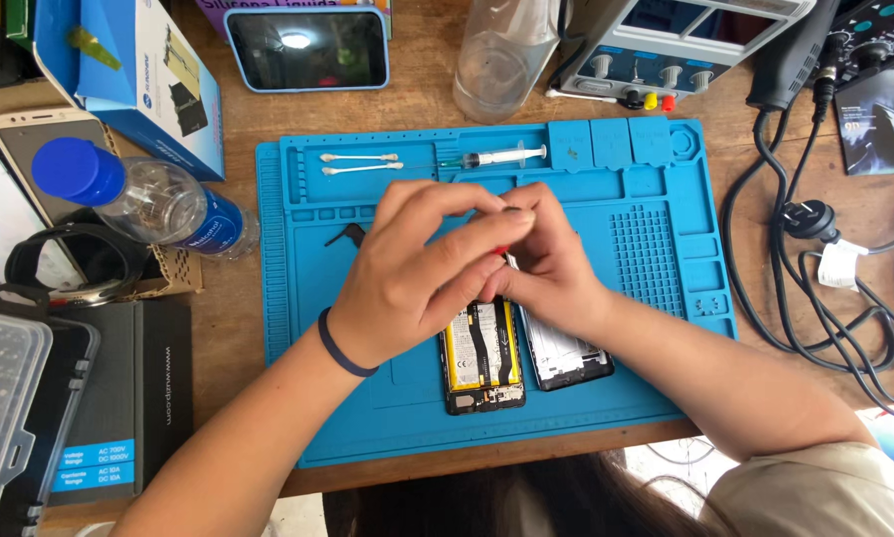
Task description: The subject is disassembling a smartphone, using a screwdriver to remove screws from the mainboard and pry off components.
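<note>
Both my hands meet over the middle of a blue silicone work mat (656, 328). My left hand (422, 268), with a dark band on the wrist, pinches its fingertips together at the top of a thin tool whose red part (499, 251) shows between the hands. My right hand (551, 264) wraps around the same tool lower down. Beneath them lies an opened phone (482, 358) with a yellow battery and flat cables showing, and beside it a second dark phone part (566, 358). What the tool's tip touches is hidden.
On the mat's top trays lie two cotton swabs (359, 163) and a syringe (501, 157). A plastic bottle with a blue cap (143, 199), a blue box (138, 70), a phone (307, 45), a clear bottle (501, 55), a bench power supply (676, 50) and black cables (815, 268) surround it.
</note>
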